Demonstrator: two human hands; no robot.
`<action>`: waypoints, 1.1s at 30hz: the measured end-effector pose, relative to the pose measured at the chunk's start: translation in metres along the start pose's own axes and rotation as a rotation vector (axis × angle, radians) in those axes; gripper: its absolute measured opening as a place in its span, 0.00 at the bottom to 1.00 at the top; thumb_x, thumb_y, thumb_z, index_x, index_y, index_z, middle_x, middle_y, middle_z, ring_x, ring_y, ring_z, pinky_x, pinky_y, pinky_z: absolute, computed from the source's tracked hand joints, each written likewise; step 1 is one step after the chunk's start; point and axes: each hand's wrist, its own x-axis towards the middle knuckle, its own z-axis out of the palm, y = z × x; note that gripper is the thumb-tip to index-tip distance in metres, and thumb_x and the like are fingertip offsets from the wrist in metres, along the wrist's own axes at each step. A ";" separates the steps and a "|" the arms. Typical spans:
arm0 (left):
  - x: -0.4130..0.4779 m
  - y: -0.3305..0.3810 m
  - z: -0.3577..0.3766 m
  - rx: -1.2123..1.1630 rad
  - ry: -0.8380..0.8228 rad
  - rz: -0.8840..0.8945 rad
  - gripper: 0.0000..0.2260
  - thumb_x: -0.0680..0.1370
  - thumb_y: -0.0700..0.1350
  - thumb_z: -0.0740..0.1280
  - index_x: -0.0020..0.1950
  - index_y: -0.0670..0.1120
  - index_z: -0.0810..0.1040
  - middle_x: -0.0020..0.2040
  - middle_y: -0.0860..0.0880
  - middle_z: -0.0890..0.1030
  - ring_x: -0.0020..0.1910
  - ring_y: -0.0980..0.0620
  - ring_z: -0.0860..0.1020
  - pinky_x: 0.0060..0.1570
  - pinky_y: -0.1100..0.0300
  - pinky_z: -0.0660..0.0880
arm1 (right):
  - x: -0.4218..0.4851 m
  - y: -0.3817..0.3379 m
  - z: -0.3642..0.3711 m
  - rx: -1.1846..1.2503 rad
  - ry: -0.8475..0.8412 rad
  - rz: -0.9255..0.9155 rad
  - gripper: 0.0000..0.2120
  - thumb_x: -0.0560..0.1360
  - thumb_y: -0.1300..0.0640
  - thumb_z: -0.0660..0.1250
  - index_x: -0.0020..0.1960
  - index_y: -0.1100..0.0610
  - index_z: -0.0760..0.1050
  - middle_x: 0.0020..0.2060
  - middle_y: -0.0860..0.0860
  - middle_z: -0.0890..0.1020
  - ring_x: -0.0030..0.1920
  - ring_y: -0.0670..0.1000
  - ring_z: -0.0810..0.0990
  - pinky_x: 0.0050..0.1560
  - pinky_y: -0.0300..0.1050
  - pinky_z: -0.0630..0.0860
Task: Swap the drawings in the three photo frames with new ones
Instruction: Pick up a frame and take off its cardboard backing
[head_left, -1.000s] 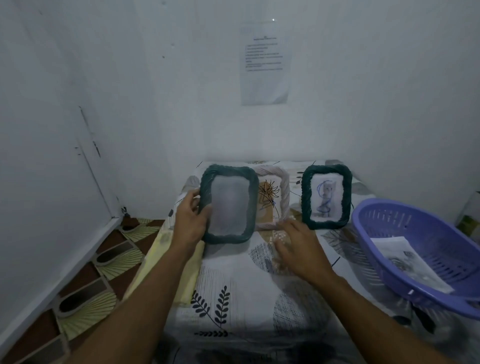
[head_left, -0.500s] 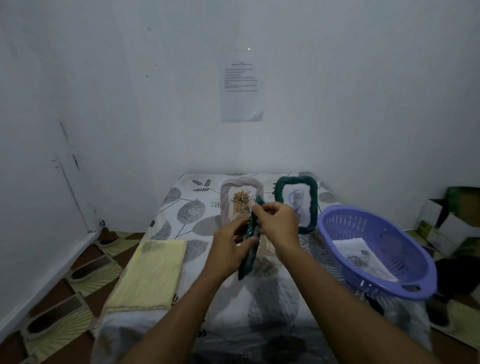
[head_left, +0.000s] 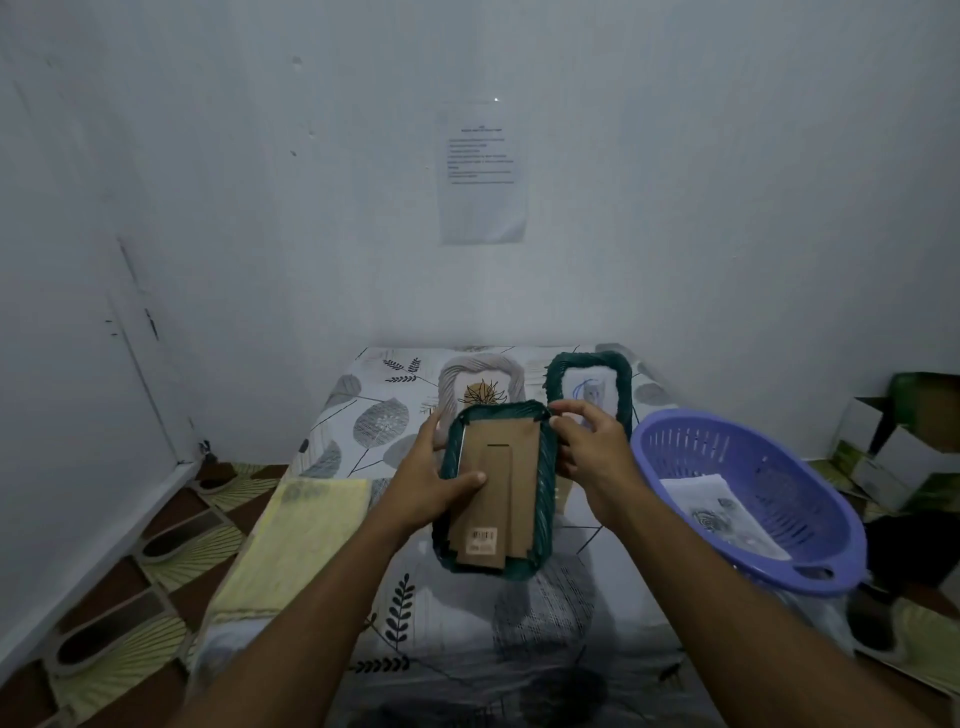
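Note:
A dark green frame (head_left: 543, 499) is held above the table with its brown cardboard back and folded stand facing me. My left hand (head_left: 431, 480) grips its left edge, thumb across the cardboard. My right hand (head_left: 589, 449) pinches its top right corner. Behind it a pale grey frame (head_left: 480, 376) with an orange flower drawing stands near the wall. To its right stands a second green frame (head_left: 589, 376) holding a blue drawing. Printed drawings (head_left: 722, 512) lie inside the purple basket (head_left: 748, 447).
The table (head_left: 467, 649) wears a leaf-patterned cloth. A yellow cloth (head_left: 298, 540) lies along its left edge. The basket overhangs the right side. Cardboard boxes (head_left: 904, 441) sit on the floor at the right. A sheet of paper (head_left: 483, 174) hangs on the white wall.
The green frame was lifted off the table and turned over, from glass front, through edge-on, to cardboard back facing me. My right hand came off the table onto its top corner.

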 end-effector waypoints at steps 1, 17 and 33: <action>-0.002 -0.002 0.001 -0.043 -0.010 0.002 0.43 0.70 0.49 0.76 0.77 0.56 0.53 0.68 0.51 0.70 0.62 0.49 0.74 0.56 0.53 0.77 | 0.000 0.004 -0.001 -0.018 -0.001 -0.008 0.08 0.78 0.62 0.63 0.53 0.54 0.78 0.37 0.57 0.80 0.32 0.51 0.78 0.31 0.43 0.76; 0.006 -0.027 0.029 0.248 0.449 0.160 0.04 0.76 0.46 0.69 0.45 0.50 0.75 0.33 0.53 0.75 0.33 0.56 0.74 0.32 0.67 0.67 | -0.004 0.056 0.000 -0.349 0.161 -0.153 0.06 0.72 0.55 0.73 0.47 0.50 0.78 0.44 0.52 0.81 0.46 0.51 0.79 0.44 0.49 0.78; 0.007 -0.055 0.022 -0.066 0.188 -0.018 0.17 0.82 0.44 0.58 0.71 0.51 0.71 0.57 0.53 0.77 0.56 0.54 0.75 0.58 0.55 0.72 | 0.004 0.071 -0.011 -0.176 0.104 -0.062 0.10 0.76 0.63 0.68 0.49 0.48 0.80 0.44 0.54 0.85 0.47 0.52 0.83 0.43 0.44 0.78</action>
